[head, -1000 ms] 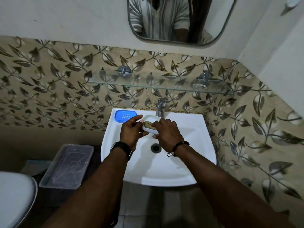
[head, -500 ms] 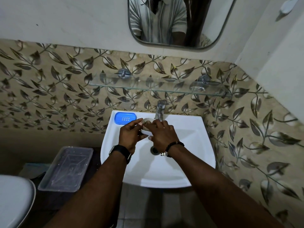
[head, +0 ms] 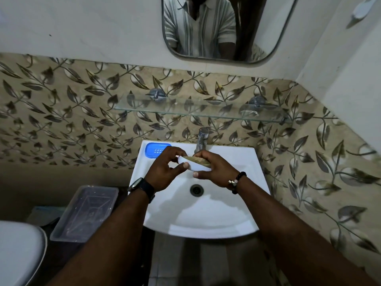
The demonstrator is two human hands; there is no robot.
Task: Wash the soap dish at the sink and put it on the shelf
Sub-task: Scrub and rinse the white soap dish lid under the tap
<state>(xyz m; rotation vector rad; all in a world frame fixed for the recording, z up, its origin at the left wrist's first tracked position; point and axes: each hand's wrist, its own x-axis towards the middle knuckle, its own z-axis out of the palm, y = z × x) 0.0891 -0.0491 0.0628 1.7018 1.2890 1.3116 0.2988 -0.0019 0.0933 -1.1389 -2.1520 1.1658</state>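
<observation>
White soap dish (head: 192,165) held tilted over sink (head: 237,228) by left hand (head: 165,172) and right hand (head: 216,172), likely for scrubbing beneath tap (head: 202,139).

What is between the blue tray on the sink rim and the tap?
In the head view, the left hand and the white soap dish it holds partly fill that stretch; behind them, the sink rim looks bare.

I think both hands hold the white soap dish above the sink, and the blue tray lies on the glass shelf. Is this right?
Not quite. In the head view the blue tray lies on the sink rim, left of the tap, not on the glass shelf. Both hands do hold the white soap dish above the sink.
</observation>
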